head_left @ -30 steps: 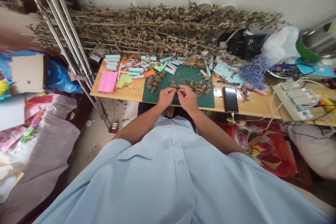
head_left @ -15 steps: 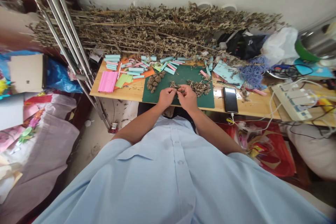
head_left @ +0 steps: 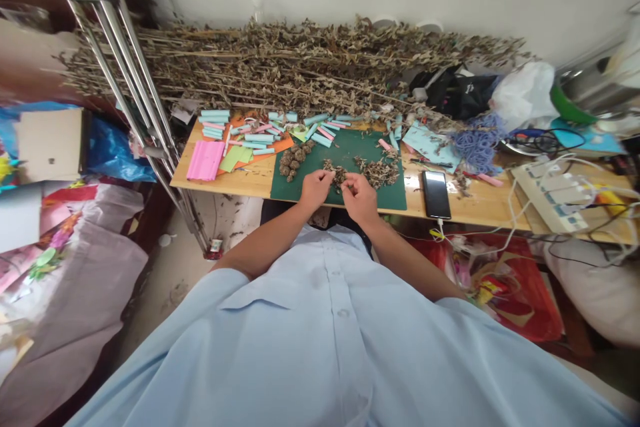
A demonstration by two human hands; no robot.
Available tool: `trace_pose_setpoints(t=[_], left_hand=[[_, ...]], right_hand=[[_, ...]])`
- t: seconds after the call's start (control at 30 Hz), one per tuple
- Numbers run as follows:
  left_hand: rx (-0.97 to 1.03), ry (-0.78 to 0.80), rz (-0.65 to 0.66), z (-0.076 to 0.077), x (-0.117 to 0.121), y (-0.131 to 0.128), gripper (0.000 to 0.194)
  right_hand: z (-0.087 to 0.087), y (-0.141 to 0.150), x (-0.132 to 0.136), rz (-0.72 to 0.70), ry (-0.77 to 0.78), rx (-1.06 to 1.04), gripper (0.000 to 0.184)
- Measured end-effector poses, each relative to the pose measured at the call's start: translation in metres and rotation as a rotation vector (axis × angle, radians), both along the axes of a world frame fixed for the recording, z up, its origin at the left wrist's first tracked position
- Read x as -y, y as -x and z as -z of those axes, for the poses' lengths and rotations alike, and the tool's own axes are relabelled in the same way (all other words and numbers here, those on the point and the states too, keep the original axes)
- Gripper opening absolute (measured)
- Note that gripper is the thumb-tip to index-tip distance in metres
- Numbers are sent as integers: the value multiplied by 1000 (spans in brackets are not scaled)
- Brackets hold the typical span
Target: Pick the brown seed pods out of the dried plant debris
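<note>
Leaf fragments (head_left: pixel 339 177), dry and brown, lie on the green cutting mat (head_left: pixel 350 147) directly between the hands. The left hand (head_left: pixel 315 190) and the right hand (head_left: pixel 360 200) are both curled, with fingertips drawn in toward the fragments and almost meeting above them. Neither hand is open flat, but whether the fingers grasp a piece cannot be determined from this view.

Progress indicators are as follows. A pile of dark rounded clusters (head_left: pixel 293 161) stands on the left part of the mat, and a looser pile of leaf pieces (head_left: pixel 377 173) on the right part. Numerous pale-blue rolled paper tubes (head_left: pixel 260 138) lie beyond the mat on an orange sheet (head_left: pixel 280 145), near a stack of pink paper (head_left: pixel 206 160). A large bundle of dried stalks (head_left: pixel 280 67) along the wall appears largely unprocessed, so most of the stock appears to be left.
</note>
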State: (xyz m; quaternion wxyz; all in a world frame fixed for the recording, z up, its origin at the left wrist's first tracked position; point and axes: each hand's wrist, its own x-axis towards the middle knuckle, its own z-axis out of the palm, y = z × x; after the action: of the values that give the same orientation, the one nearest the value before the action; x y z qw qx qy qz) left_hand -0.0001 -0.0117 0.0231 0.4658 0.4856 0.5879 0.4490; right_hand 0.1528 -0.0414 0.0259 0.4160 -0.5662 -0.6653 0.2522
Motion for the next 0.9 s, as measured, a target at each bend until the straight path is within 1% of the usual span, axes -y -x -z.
trace_pose_setpoints(t=[0.13, 0.27, 0.4, 0.5, 0.57, 0.63, 0.73, 0.8, 0.9], left_hand=[[21, 23, -11, 5, -3, -2, 39], [67, 18, 0, 8, -3, -2, 31], [89, -11, -10, 10, -1, -1, 23], [149, -6, -2, 12, -1, 0, 19], [189, 10, 22, 12, -1, 2, 23], [185, 8, 49, 11, 1, 3, 26], [149, -22, 82, 8, 3, 5, 29], [203, -28, 103, 7, 3, 5, 38], [291, -23, 105, 8, 2, 4, 57]], right_hand=[[2, -6, 20, -45, 5, -5, 34], [3, -12, 35, -81, 23, -25, 34], [4, -16, 43, -80, 48, -29, 34], [7, -17, 48, -96, 72, -29, 33], [11, -17, 53, -131, 95, -3, 31], [16, -17, 57, -168, 124, 67, 28], [20, -17, 58, -147, 144, 130, 25], [19, -16, 53, -98, 124, 66, 24], [12, -11, 36, -43, 69, -63, 24]])
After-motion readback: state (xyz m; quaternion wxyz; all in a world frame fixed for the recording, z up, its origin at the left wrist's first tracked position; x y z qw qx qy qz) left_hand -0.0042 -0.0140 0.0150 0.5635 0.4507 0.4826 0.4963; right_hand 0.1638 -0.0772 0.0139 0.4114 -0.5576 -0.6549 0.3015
